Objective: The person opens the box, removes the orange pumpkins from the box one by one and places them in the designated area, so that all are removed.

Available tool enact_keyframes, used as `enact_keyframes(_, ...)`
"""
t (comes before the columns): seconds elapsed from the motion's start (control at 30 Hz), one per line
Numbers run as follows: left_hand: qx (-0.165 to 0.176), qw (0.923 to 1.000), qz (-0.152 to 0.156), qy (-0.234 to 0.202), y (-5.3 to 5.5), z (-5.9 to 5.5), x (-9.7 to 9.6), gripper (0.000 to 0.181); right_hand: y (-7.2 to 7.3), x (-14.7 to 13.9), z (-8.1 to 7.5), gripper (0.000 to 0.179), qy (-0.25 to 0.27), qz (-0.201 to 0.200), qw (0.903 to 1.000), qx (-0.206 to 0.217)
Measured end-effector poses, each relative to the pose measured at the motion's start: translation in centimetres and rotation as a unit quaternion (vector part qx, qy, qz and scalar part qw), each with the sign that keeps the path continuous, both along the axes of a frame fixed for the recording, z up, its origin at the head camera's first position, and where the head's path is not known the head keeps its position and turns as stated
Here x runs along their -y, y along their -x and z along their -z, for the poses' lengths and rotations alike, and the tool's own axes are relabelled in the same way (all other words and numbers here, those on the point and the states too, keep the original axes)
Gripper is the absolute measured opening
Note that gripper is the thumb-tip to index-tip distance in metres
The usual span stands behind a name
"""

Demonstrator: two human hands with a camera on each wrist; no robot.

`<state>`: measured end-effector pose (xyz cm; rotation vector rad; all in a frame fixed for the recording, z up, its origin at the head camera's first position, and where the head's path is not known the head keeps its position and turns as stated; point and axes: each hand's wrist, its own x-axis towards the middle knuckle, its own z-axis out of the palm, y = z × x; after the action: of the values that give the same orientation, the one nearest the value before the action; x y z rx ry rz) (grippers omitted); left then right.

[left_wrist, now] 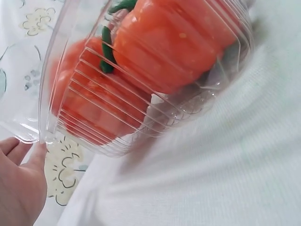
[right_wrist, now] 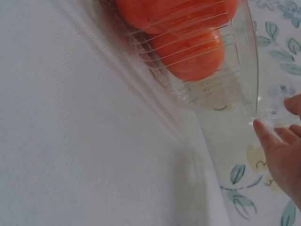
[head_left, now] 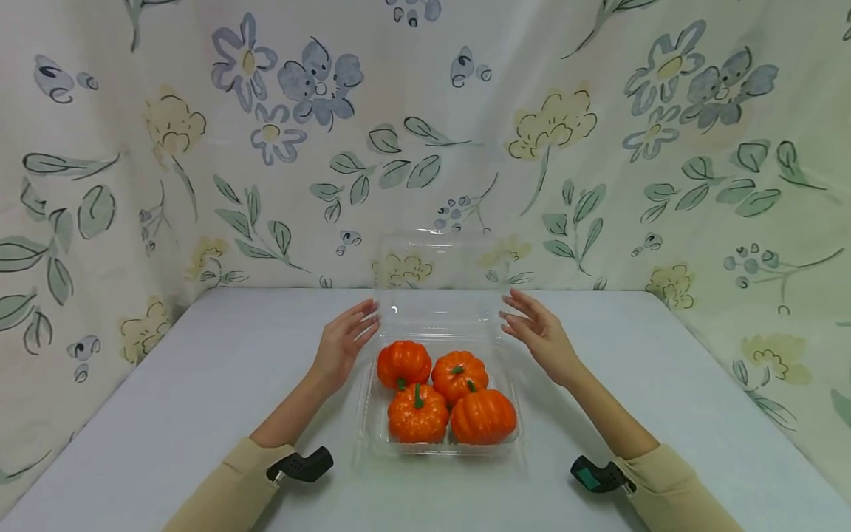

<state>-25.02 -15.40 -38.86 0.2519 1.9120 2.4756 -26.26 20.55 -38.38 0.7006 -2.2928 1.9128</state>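
Note:
A clear plastic clamshell box (head_left: 439,448) stands on the white table, its see-through lid (head_left: 439,307) raised at the back. Several small orange pumpkins (head_left: 417,415) with green stems fill the box. At the lid's left side is my left hand (head_left: 340,343), fingers extended with the tips right at its edge. My right hand (head_left: 541,338) mirrors it on the lid's other side, fingers spread and lightly bent. In the left wrist view, the left fingertips (left_wrist: 40,149) meet the box's hinge corner. The right wrist view has the right fingertips (right_wrist: 260,127) by the opposite corner.
A white cloth covers the table (head_left: 253,355). Behind it hangs a floral curtain (head_left: 439,148), which also runs down both sides. Each beige sleeve carries a black wrist device, one on the left (head_left: 301,465) and one on the right (head_left: 601,475).

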Motion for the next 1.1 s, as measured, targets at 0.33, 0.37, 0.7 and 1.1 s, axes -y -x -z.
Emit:
enact_keyframes(0.33,0.0,0.999,0.042,-0.014,0.2,0.7,0.2,0.057,0.2,-0.2,0.5,0.057,-0.006,-0.006,0.999,0.044)
enact_keyframes(0.37,0.001,0.999,0.043,-0.015,0.2,0.8,0.2,0.057,0.2,-0.2,0.5,0.057,-0.011,-0.006,0.9989,0.046)
enact_keyframes(0.7,0.012,0.999,0.041,-0.017,0.5,1.7,0.2,0.057,0.8,-0.5,1.3,0.057,-0.039,-0.023,0.997,0.063)
enact_keyframes(1.1,0.034,0.9987,0.034,-0.019,0.7,2.5,0.2,0.057,1.1,-1.0,1.8,0.061,-0.058,-0.053,0.9917,0.101)
